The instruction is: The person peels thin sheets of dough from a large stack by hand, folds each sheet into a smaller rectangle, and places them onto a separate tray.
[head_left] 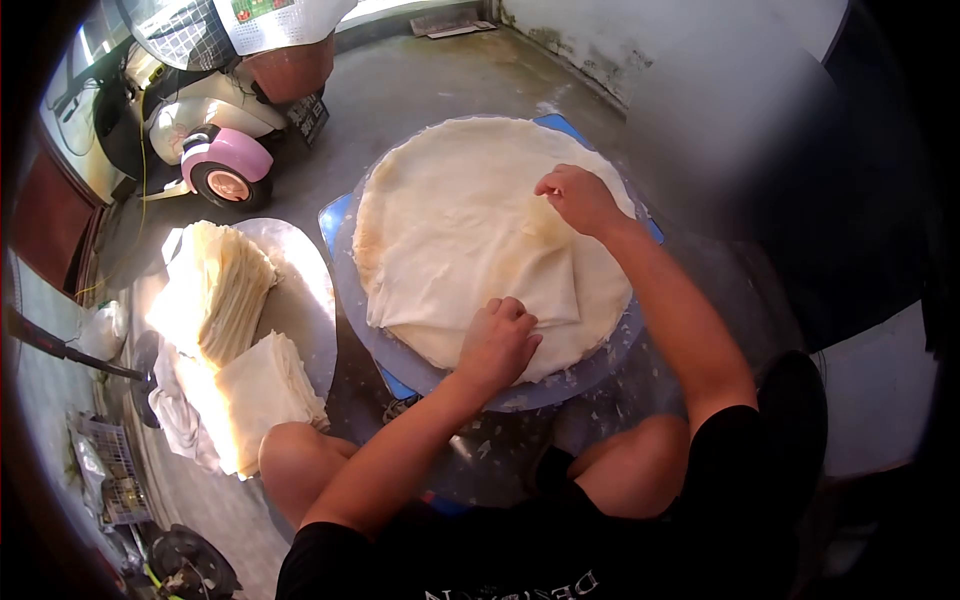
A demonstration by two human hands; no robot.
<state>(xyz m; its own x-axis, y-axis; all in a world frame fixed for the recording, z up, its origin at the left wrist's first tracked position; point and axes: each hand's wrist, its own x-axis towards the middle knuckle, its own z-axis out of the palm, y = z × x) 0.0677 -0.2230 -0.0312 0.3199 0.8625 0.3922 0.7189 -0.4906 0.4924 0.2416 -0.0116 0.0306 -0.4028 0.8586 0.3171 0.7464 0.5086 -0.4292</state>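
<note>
A broad round pile of thin, pale flatbread sheets (pixel 440 185) lies on a round grey board in front of me. The top sheet is partly folded over, and its folded part (pixel 545 290) has a straight lower edge. My right hand (pixel 580 200) pinches a thin, yellowish, raised bit of this sheet on the right side of the pile. Near the front edge, my left hand (pixel 500 342) is closed, its curled fingers at the lower edge of the fold. Its fingertips are partly hidden.
To the left, a round tray (pixel 310 285) carries a tall stack of folded sheets (pixel 215 290) and a lower folded stack (pixel 268 390). A blue surface (pixel 335 222) shows under the board. A scooter (pixel 205 120) with a pink-guarded wheel stands at the back left. A basket (pixel 112 470) sits lower left.
</note>
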